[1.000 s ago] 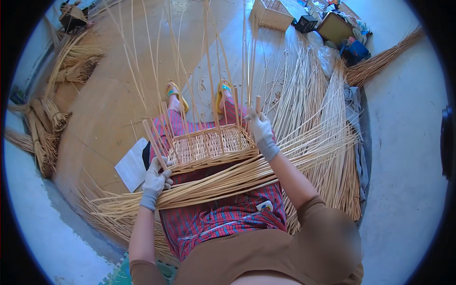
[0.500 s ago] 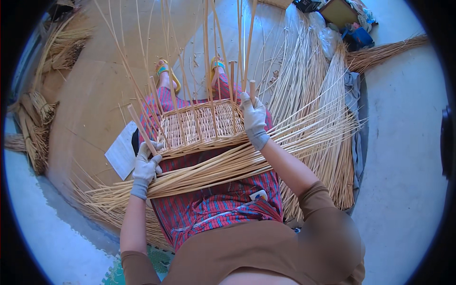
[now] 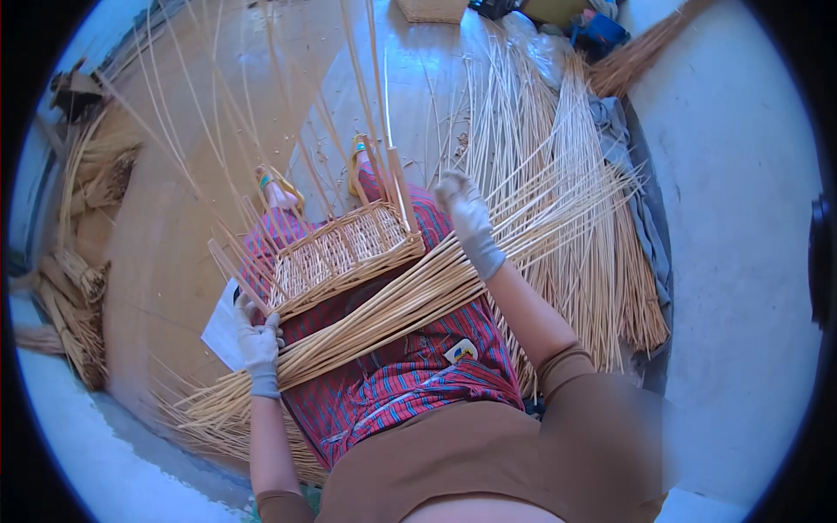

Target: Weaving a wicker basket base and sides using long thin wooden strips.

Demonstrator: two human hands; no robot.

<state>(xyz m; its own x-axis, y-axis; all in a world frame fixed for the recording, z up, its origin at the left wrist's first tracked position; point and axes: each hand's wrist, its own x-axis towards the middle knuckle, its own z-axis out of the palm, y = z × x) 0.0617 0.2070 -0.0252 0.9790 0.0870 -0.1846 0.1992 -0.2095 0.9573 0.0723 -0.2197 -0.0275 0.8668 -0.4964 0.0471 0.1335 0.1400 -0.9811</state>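
Observation:
On my lap lies a partly woven wicker basket (image 3: 340, 248), a rectangular base with a low woven edge. Long upright stakes rise from it, and thicker posts stand at its corners. My left hand (image 3: 258, 344), in a whitish glove, is closed at the basket's near left corner, beside a thick post. Held off to the right of the basket is my gloved right hand (image 3: 471, 222), apart from the corner post (image 3: 401, 187); its fingers are blurred by motion. A bundle of pale willow rods (image 3: 392, 314) lies across my lap, passing under both forearms.
A large spread of peeled rods (image 3: 558, 192) covers the floor at right, on grey cloth (image 3: 641, 200). Bundles of dry stalks (image 3: 65, 305) lie at far left. A white sheet (image 3: 225, 327) is by my left knee. Another woven piece (image 3: 432, 10) and a blue container (image 3: 600, 35) stand far off.
My right hand has let go of the right corner post and moved away from it. The basket has tilted and turned, its right end swinging away from me. My left hand stays at its corner.

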